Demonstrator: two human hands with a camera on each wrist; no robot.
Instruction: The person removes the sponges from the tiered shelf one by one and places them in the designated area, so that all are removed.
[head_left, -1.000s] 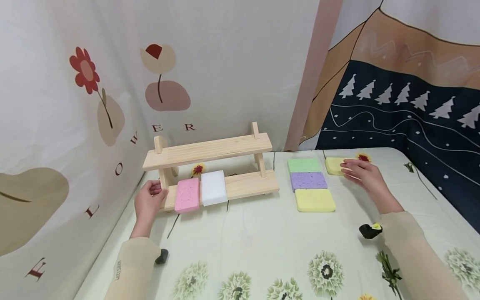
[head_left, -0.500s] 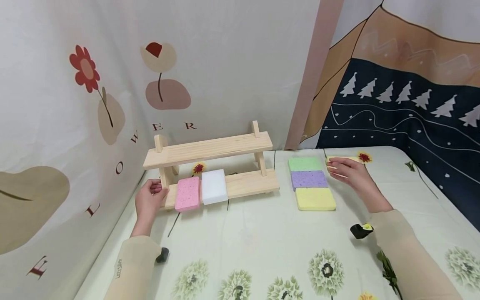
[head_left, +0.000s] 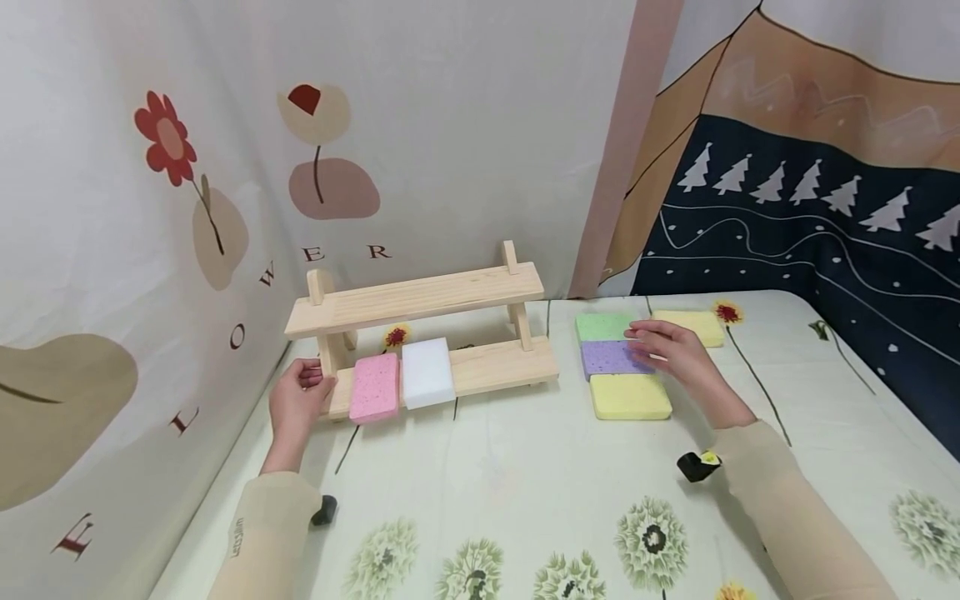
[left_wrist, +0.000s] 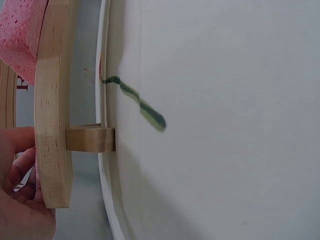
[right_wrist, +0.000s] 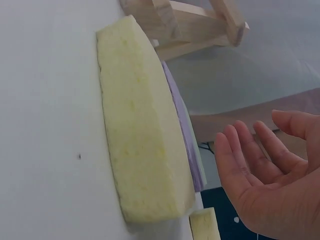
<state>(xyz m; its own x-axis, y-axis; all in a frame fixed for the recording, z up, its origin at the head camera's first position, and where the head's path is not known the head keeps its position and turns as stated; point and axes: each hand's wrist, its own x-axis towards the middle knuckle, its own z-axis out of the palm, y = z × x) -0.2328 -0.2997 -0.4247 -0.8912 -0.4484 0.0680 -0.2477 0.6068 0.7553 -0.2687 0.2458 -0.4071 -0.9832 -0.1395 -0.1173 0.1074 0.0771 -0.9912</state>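
My left hand (head_left: 295, 400) grips the left end of a two-tier wooden shelf (head_left: 420, 300), at its lower board (left_wrist: 52, 105). On that lower board lie a pink sponge (head_left: 375, 387) and a white sponge (head_left: 428, 373), side by side. Over to the right, a green sponge (head_left: 602, 326), a purple sponge (head_left: 604, 357) and a yellow sponge (head_left: 630, 397) form a row on the table. My right hand (head_left: 678, 354) hovers over the purple sponge's right end, holding nothing, its fingers loosely bent. Another yellow sponge (head_left: 699, 326) lies behind it.
A flower-printed cloth (head_left: 510, 483) covers the table. Behind the shelf hangs a pale printed curtain (head_left: 465, 150), and a dark fabric with white trees (head_left: 810, 233) hangs at the right. A black wrist camera (head_left: 697, 467) sits below my right wrist.
My right hand has moved left, from the far yellow sponge to above the purple one. That yellow sponge now lies uncovered. My left hand has stayed at the shelf.
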